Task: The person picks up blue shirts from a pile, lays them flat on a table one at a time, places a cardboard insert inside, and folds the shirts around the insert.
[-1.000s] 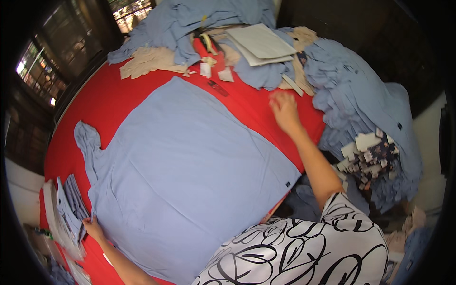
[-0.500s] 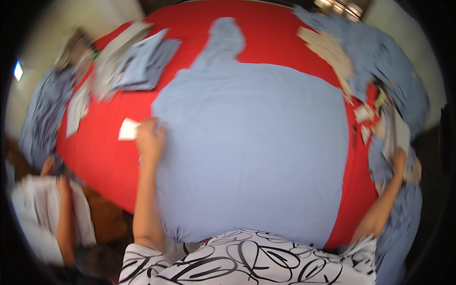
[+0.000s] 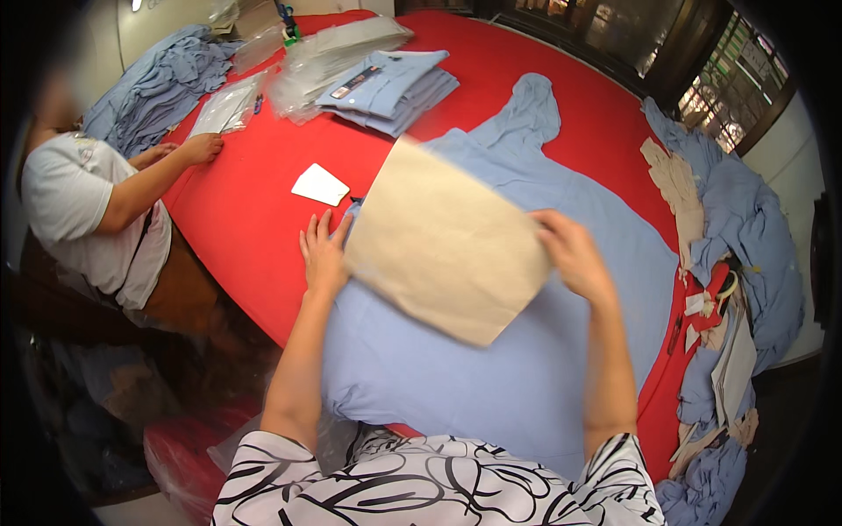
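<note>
A light blue shirt (image 3: 421,377) lies spread over a red-covered table, one sleeve stretched toward the far side. Above its left part is a tan cardboard sheet (image 3: 447,241), slightly blurred and hiding the cloth beneath. My right hand (image 3: 572,254) pinches the sheet's right edge between thumb and fingers. At the shirt's left edge my left hand (image 3: 324,254) lies with fingers spread, close beside the sheet's left side; whether it touches the sheet I cannot tell. Just beyond those fingers a white card (image 3: 320,184) rests on the red cloth.
Folded blue shirts (image 3: 386,83) are stacked at the far left beside clear plastic bags (image 3: 324,66). A co-worker (image 3: 101,193) stands at the left with hands by a plastic packet (image 3: 224,107). Crumpled blue garments (image 3: 750,228), cardboard pieces and a tape roll (image 3: 726,285) line the right side.
My right hand has come from the pile at the right, bringing the cardboard sheet over the shirt. My left hand's fingers have spread at the shirt's edge. The view has turned left.
</note>
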The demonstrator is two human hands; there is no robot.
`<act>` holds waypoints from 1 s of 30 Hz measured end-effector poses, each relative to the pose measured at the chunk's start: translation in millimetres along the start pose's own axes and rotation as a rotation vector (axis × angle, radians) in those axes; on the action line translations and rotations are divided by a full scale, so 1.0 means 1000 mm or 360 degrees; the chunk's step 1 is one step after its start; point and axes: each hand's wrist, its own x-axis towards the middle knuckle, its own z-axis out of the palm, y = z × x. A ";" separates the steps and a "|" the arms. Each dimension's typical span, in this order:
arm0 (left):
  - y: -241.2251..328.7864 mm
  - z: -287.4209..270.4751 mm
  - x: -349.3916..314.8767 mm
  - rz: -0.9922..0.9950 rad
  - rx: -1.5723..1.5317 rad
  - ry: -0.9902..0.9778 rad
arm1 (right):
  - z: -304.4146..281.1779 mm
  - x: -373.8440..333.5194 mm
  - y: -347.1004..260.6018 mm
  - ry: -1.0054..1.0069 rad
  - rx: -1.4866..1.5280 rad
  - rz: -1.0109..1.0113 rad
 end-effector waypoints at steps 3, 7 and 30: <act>-0.016 0.004 -0.001 -0.0037 -0.0329 0.0109 | 0.069 0.053 0.057 -0.0068 -0.0231 0.0048; -0.035 -0.005 -0.011 -0.0213 -0.0655 0.0179 | 0.101 0.075 0.065 0.0006 -0.0536 0.0210; -0.076 -0.002 0.080 0.0005 -0.0299 -0.0065 | 0.106 0.093 0.057 -0.0043 -0.0468 0.0018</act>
